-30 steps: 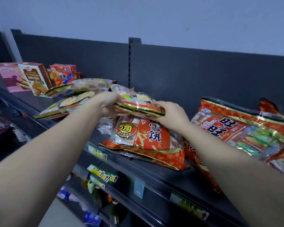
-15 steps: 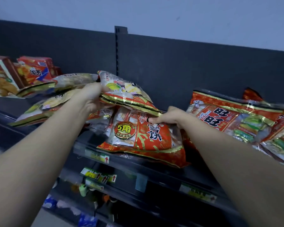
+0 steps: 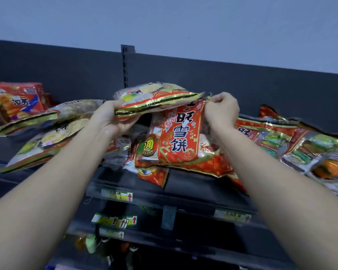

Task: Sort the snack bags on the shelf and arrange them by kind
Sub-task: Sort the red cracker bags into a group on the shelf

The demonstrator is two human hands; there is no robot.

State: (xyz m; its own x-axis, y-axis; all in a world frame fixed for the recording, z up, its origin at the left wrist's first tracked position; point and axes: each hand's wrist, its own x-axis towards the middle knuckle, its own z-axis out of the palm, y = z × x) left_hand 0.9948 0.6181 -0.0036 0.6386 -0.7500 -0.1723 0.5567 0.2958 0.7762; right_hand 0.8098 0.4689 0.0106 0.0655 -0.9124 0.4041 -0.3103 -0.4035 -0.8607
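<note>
My left hand grips the near edge of a pale yellow-and-white snack bag and holds it flat above the shelf. Just beneath it, a red rice-cracker bag is tipped up on its lower edge, and my right hand pinches its top right corner. More red bags of the same look lie under it. Two pale bags like the one in my left hand lie to the left. A heap of red-and-green bags lies to the right.
Orange snack boxes stand at the far left of the dark shelf, against the dark back panel. Price tags line the shelf's front edge. A lower shelf with tags and small items sits below.
My left hand has lifted the pale bag higher off the pile. My right hand has moved from that bag to the red bag's top corner and raised it upright.
</note>
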